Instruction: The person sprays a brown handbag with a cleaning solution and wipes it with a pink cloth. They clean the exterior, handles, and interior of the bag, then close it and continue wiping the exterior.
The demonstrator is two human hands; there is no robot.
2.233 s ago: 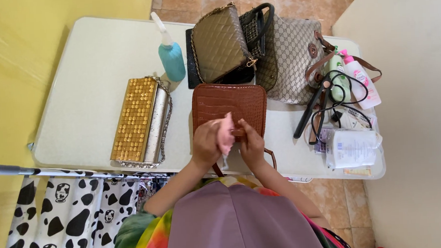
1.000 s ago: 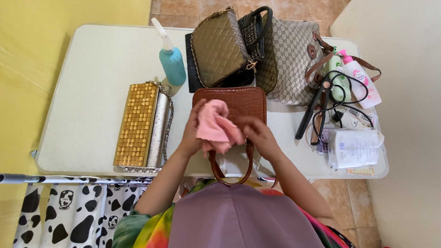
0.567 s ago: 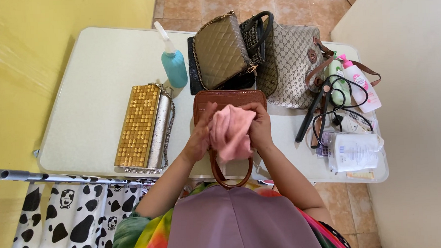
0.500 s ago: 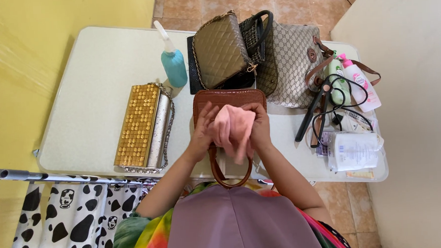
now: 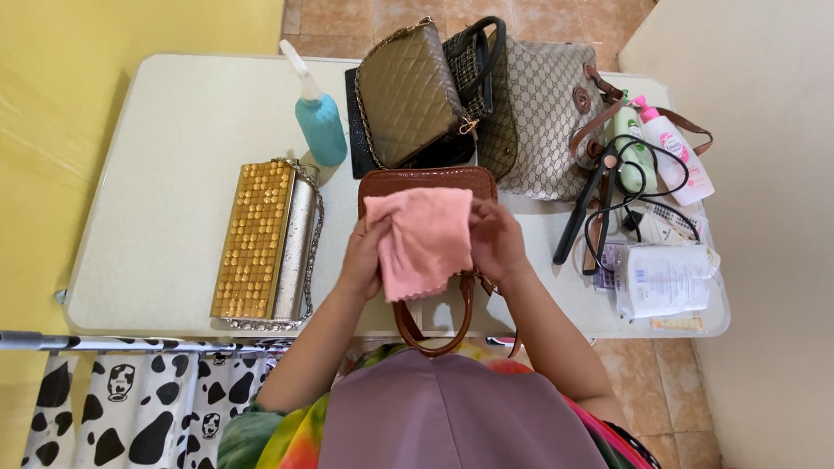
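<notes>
Both my hands hold a pink cloth point(image 5: 421, 237) spread out flat between them. My left hand point(image 5: 364, 256) pinches its left edge and my right hand point(image 5: 497, 240) grips its right edge. The cloth hangs over a brown crocodile-textured handbag point(image 5: 424, 179) that lies on the white table point(image 5: 162, 180). The bag's looped brown handle point(image 5: 432, 326) sticks out past the table's near edge, below the cloth.
A gold studded clutch with a chain point(image 5: 258, 240) lies left of the brown bag. Behind stand a blue spray bottle point(image 5: 316, 122), an olive quilted bag point(image 5: 405, 92) and a patterned beige bag point(image 5: 543, 107). At the right lie a black hair straightener point(image 5: 584, 204), lotion bottles point(image 5: 668, 148) and a tissue pack point(image 5: 665, 278).
The cloth was bunched up in my hands; now it is opened out flat between them. The bag's handle has come out over the table edge.
</notes>
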